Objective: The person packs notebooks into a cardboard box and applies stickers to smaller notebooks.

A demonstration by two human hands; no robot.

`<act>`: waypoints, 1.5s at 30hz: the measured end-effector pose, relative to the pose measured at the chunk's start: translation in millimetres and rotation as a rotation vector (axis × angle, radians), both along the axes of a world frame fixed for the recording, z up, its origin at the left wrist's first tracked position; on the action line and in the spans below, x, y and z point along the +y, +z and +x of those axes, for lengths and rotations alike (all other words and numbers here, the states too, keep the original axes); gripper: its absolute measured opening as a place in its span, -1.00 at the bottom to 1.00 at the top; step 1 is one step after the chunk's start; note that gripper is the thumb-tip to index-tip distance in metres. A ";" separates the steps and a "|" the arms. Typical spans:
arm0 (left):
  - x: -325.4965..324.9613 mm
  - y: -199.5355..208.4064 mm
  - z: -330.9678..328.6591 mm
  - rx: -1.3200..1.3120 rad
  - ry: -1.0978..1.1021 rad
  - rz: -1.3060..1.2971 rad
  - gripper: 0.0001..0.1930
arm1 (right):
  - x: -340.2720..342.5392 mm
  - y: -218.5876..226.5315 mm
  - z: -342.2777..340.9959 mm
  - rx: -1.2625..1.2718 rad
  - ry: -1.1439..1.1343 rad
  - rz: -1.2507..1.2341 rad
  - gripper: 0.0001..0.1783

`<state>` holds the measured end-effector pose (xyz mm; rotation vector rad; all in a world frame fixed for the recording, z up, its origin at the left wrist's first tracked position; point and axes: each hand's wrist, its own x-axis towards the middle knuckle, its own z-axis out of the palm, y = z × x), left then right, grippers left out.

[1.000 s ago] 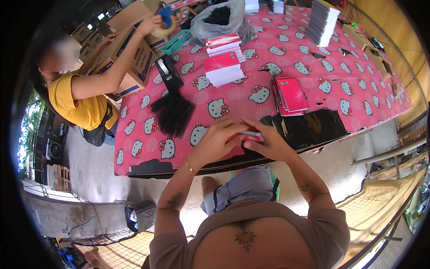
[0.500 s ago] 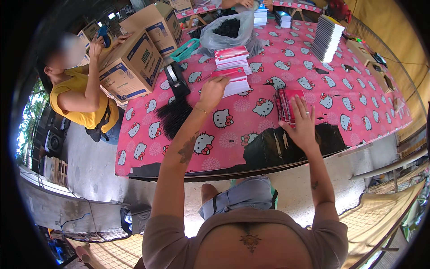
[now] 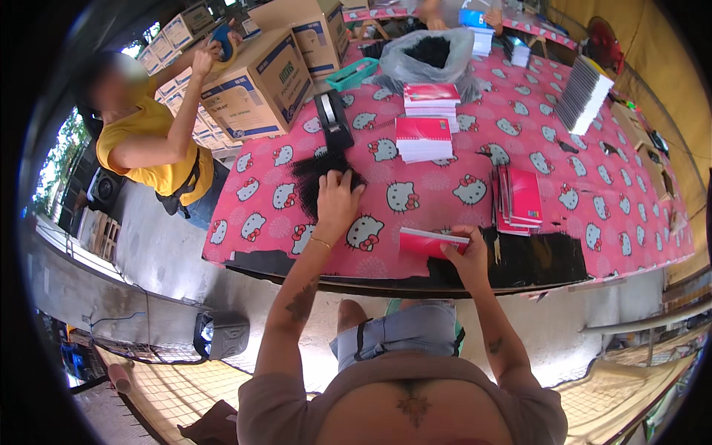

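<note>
My right hand pinches a thin pink notebook by its right end, holding it tilted above the table's near edge. Over a pile of black spiral binding coils, my left hand has its fingers curled down into the coils; how many it grips is hidden. A small stack of red and pink notebooks lies beyond my right hand, coils along its left side. Two piles of pink-covered notebooks stand farther off, in the middle.
A black tape dispenser stands behind the coils, near a green basket and a plastic bag of black coils. A tall notebook stack rises at far right. At left, a person in yellow handles tape on a cardboard box.
My left hand has left the middle notebook pile and come down onto the coils. My right hand has moved from the right-hand stack toward me, now with a notebook in it.
</note>
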<state>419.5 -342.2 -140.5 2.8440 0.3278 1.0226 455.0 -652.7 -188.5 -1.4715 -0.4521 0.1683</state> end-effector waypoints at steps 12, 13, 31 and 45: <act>10.8 -33.8 -3.8 0.103 0.013 0.392 -0.62 | 7.3 -2.5 0.0 0.031 0.180 -0.029 -0.71; 12.4 -36.1 -6.0 0.134 0.008 0.403 -0.65 | 8.8 -2.2 -0.5 0.034 0.191 -0.036 -0.71; 2.5 -32.5 -18.6 0.091 -0.086 0.324 -0.73 | 10.9 -1.7 -5.0 0.015 0.192 -0.014 -0.71; -20.0 -41.4 -29.4 -0.149 0.033 0.128 -0.79 | 4.7 -8.6 -6.7 0.042 0.168 -0.081 -0.69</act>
